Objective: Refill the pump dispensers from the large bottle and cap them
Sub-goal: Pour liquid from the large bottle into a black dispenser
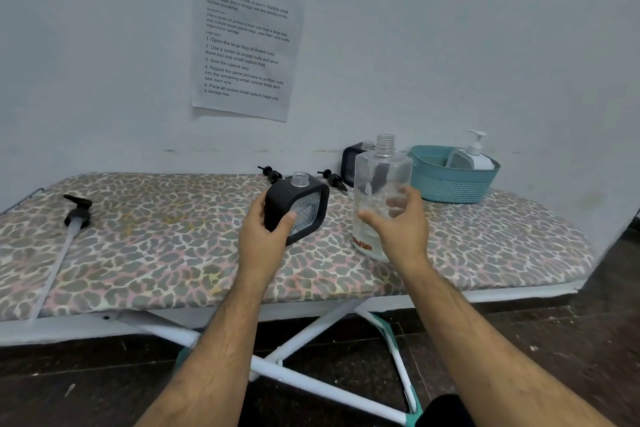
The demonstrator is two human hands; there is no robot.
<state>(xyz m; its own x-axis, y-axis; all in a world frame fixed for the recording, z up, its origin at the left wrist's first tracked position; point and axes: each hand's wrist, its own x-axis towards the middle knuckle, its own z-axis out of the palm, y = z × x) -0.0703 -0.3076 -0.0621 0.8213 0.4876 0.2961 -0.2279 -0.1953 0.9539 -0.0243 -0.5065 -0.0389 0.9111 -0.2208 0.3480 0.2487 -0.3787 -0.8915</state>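
left hand (pixel 265 236) gripping dispenser (pixel 298 205), right hand (pixel 398 224) gripping large bottle (pixel 379 194)

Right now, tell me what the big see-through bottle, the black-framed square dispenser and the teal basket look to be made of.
Large clear bottle: probably glossy transparent plastic; fingers show through it, and its neck is threaded.
Black-framed square dispenser: matte black casing, plastic or rubbery, around a clear body with a diamond-textured face; glass or plastic, unclear.
Teal basket: likely moulded plastic, smooth rim above a woven-look ribbed wall.
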